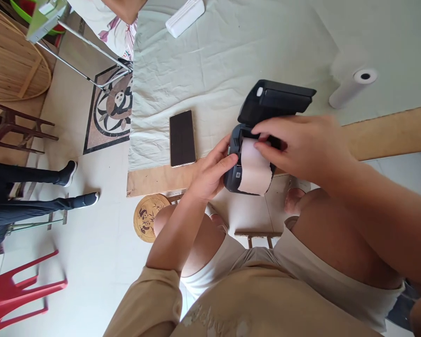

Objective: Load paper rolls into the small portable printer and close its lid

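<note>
A small black printer (235, 178) sits at the table's near edge with its lid (277, 100) swung open. White paper (254, 171) hangs out over its front. My left hand (212, 171) grips the printer's left side. My right hand (301, 147) rests over the open compartment, with its fingertips pinching the top of the paper strip. The roll inside is hidden by my fingers.
A dark phone (182, 138) lies face up left of the printer on the pale cloth (231, 51). A white paper roll (352, 86) lies at the right, a white box (185, 17) at the far edge. Another person's legs (38, 187) and a red chair (17, 290) are at the left.
</note>
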A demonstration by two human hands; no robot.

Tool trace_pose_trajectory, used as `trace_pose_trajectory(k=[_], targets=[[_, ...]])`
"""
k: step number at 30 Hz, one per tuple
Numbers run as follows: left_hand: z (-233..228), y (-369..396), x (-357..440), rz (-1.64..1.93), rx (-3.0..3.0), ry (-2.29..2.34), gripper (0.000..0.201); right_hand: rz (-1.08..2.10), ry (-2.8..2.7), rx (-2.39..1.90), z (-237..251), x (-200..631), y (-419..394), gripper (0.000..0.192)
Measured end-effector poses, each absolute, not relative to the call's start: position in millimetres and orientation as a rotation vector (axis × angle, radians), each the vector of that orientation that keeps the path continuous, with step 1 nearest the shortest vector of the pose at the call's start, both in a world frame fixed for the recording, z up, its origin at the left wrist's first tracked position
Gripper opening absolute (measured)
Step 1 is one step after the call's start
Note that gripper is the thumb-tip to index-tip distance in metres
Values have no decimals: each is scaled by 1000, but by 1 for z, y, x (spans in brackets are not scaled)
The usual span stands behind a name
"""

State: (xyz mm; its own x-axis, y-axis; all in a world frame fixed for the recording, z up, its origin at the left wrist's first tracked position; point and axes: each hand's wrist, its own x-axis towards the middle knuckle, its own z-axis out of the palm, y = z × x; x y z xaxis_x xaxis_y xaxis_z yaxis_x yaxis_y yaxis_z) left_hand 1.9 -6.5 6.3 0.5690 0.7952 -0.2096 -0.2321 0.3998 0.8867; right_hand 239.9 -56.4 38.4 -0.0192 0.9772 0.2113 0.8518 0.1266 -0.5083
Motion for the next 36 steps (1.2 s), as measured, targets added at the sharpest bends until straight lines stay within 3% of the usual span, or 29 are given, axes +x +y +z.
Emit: trace_pose_trajectory(k=[3, 8, 13, 17, 22, 30, 36], targets=[[5, -4, 2, 716, 945, 702, 69, 355, -1997, -1882, 50, 230, -56, 34], [6, -2, 1, 737, 935, 763, 67, 642, -2039, -1885, 59, 225, -54, 18], [6, -3, -1, 758, 932, 770, 64, 958, -1846, -1565, 59, 243, -52, 48], [5, -1, -1, 786, 895, 788, 64, 1205, -1221, -1376, 62, 274, -52, 64], [4, 0, 0, 793, 889, 777, 63, 1088, -981, -1462, 36, 306, -36, 49], [2, -1, 1, 794, 864, 770, 63, 717, -1258, -1754, 3, 308, -39, 38], [2, 0, 0, 776, 890, 786, 65, 469, -1513, -1845, -3, 311, -32, 52]])
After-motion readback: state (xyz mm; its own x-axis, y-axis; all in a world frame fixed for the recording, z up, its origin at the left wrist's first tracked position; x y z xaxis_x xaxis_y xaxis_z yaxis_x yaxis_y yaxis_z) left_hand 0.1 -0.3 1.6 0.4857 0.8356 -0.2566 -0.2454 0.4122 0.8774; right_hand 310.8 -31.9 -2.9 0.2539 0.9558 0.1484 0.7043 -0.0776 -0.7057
